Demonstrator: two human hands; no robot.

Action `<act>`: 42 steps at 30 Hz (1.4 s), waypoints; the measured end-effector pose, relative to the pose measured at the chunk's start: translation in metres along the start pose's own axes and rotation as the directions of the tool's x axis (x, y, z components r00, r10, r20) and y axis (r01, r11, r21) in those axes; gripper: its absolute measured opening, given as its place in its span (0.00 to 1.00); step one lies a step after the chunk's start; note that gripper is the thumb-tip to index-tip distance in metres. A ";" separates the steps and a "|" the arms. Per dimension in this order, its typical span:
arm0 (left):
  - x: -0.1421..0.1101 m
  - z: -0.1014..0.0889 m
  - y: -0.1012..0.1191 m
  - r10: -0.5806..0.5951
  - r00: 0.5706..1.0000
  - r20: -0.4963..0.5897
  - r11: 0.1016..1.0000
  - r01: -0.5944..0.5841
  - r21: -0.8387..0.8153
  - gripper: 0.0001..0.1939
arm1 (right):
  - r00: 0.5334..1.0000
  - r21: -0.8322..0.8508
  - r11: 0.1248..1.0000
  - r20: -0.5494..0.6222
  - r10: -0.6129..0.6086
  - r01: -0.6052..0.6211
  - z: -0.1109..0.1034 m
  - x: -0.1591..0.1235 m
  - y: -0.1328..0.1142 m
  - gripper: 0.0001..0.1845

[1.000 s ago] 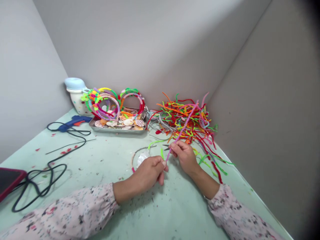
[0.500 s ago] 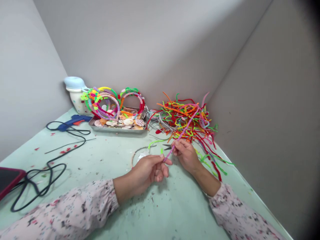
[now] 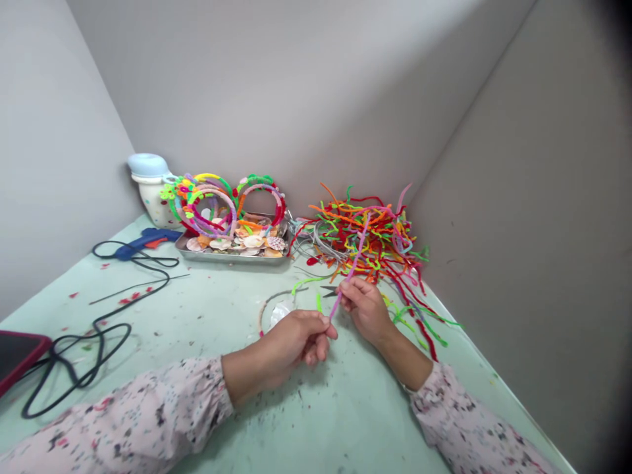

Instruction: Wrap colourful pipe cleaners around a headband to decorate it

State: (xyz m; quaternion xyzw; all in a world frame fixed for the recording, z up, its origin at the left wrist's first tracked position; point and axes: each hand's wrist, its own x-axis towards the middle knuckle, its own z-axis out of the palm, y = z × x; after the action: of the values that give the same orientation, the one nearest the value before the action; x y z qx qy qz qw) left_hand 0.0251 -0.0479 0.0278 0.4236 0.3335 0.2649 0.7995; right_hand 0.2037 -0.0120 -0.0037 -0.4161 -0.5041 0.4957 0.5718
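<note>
A purple pipe cleaner (image 3: 356,258) slants upward between my two hands, its free end over the pile behind. My left hand (image 3: 303,336) pinches its lower end between thumb and finger. My right hand (image 3: 364,306) grips it a short way higher. Dark scissor blades (image 3: 330,291) stick out beside my right hand; the rest is hidden, and I cannot tell whether the hand holds them. Behind my left hand lie a partly wrapped headband (image 3: 264,309), a shiny whitish piece (image 3: 280,312) and a short green pipe cleaner piece (image 3: 318,303).
Colourful pipe cleaners (image 3: 375,230) are heaped at the back right. A metal tray (image 3: 232,259) of shells has wrapped headbands (image 3: 212,204) on it. At left are a blue glue gun (image 3: 143,243), a dark cord (image 3: 99,329), a white cup (image 3: 154,197) and a red-edged device (image 3: 22,355).
The purple pipe cleaner's far end has swung left and now stands steeper. My left hand has dropped slightly; my right hand has barely moved.
</note>
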 end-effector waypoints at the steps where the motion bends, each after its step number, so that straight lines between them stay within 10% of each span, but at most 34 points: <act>1: -0.001 0.001 0.001 -0.011 1.000 -0.019 1.000 0.011 0.013 0.11 | 1.000 -0.002 1.000 -0.004 -0.012 0.012 0.000 0.000 0.000 0.12; 14: 0.002 0.008 0.009 0.188 0.947 -0.261 0.981 -0.194 0.003 0.09 | 0.991 0.092 0.996 -0.136 -0.011 0.024 0.004 0.003 -0.003 0.11; 26: 0.005 0.001 0.010 0.132 0.950 -0.284 0.991 -0.122 0.052 0.08 | 1.000 0.032 0.999 0.008 0.019 -0.020 0.003 -0.001 0.001 0.12; 42: 0.001 0.000 0.004 0.137 0.972 -0.193 0.988 -0.120 0.098 0.10 | 0.994 0.137 0.989 -0.081 0.070 -0.058 -0.002 0.007 -0.003 0.16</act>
State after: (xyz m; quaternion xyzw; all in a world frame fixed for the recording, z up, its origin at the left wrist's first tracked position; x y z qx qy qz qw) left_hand 0.0252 -0.0454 0.0311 0.4496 0.3947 0.3424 0.7245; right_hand 0.2059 -0.0057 0.0005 -0.4135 -0.4310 0.5284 0.6034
